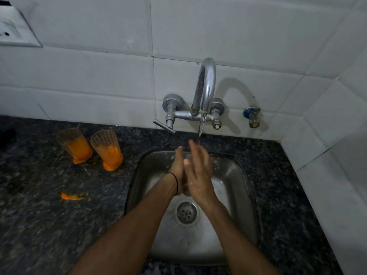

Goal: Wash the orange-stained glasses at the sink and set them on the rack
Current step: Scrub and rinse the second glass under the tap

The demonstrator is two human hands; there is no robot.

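Palms meet over the sink (234, 175), so whatever lies betw. them is hidden: left hand (178, 167) shows edge-on only, right hand (199, 173) shows its back, and a faint clear shape near the thumb may be glass or just water, can't tell. Fingers (195, 150) of both hands are straight and close together, tips pointing up toward the tap (205, 84), not curled on anything visible. Water stream (200, 132) drops from the spout and meets the right fingertips; where it lands after that is blurred. Thin black band (175, 181) rings the left wrist. Both forearms are cut off by the bottom edge. Drain (186, 213) sits below the hands, sink floor wet w/ droplets. Two orange-stained glasses stand on the desk (39, 225) left of the sink, well apart from the hands: left glass (74, 144) and right glass (107, 149), just beside each other, rims up, orange in the lower part and pooled at each foot; ribbing shows on the right one, the left one is hazier. Orange smear (71, 196) lies nearer the front. Desk is dark speckled stone, dim. Wall (99, 66) is white tile w/ a corner at right; small blue-capped valve (252, 116) sits right of the tap; socket plate (15, 28) is top left, partly cut off by the frame
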